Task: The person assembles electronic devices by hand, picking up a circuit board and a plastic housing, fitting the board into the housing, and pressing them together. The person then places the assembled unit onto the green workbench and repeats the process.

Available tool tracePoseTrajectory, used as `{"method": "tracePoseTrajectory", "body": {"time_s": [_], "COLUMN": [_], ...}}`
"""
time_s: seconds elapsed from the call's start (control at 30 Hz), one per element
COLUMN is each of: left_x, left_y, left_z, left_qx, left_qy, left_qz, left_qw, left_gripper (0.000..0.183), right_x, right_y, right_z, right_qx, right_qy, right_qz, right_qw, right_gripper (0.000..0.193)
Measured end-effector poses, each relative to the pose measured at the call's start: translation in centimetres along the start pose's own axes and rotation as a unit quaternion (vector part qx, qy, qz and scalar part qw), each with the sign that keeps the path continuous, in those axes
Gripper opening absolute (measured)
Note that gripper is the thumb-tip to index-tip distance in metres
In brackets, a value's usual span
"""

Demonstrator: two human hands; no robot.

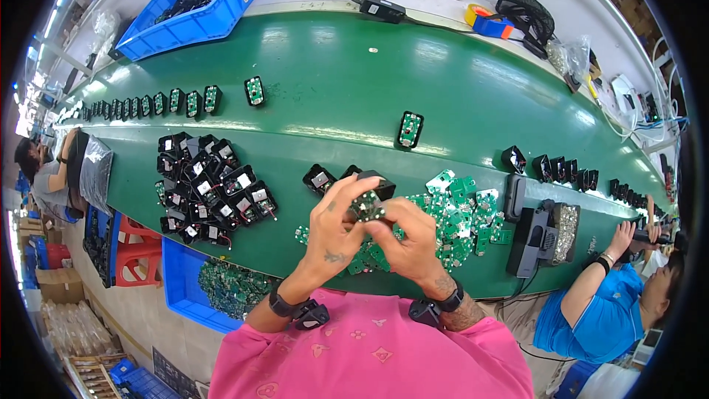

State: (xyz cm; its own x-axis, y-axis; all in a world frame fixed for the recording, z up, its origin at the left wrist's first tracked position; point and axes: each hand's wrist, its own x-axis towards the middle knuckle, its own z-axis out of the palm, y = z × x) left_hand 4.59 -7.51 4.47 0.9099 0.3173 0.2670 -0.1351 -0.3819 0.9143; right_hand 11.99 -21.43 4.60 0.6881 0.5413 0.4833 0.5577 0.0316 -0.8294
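hands meet above the green bench (354, 89), left hand (332, 233) and right hand (410, 240) both closed in a grip on 1 small circuit board (367, 207) at a black housing (378, 183); board should sit level, i think, and press gently.

We wear a bright pink short-sleeved shirt (373, 351) sprinkled with small printed motifs in a slightly darker pink. Our forearms are bare. A black band with a chunky black module sits on our left wrist (295, 309), and a matching black band and module wrap our right wrist (439, 303). A small dark tattoo marks the back of our left hand (332, 240), with smaller marks nearer the knuckles. Darker tattoo work covers our right forearm just below the band and reaches onto the right hand (410, 240).
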Motion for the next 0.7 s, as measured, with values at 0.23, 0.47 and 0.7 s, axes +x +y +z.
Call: {"method": "tracePoseTrajectory", "body": {"time_s": [0.23, 0.47, 0.7], "left_x": [0.0, 0.0, 0.5], "left_y": [-0.8, -1.4, 0.5], "left_z": [0.6, 1.7, 0.3], "left_qx": [-0.08, 0.08, -0.095], "left_qy": [0.018, 0.056, -0.007], "left_qz": [-0.05, 0.074, -0.095], "left_qw": [0.995, 0.992, 0.991], "left_gripper": [0.052, 0.055, 0.05], "right_x": [-0.2, -0.2, 0.5], "right_y": [0.9, 0.3, 0.5], "right_z": [-2.2, -1.8, -1.5], "right_qx": [0.065, 0.007, 0.004], "right_qy": [-0.033, -0.05, 0.001], "right_qz": [0.117, 0.122, 0.164], "right_qw": [0.99, 0.991, 0.986], "right_gripper": [0.011, 0.013, 0.018]}}
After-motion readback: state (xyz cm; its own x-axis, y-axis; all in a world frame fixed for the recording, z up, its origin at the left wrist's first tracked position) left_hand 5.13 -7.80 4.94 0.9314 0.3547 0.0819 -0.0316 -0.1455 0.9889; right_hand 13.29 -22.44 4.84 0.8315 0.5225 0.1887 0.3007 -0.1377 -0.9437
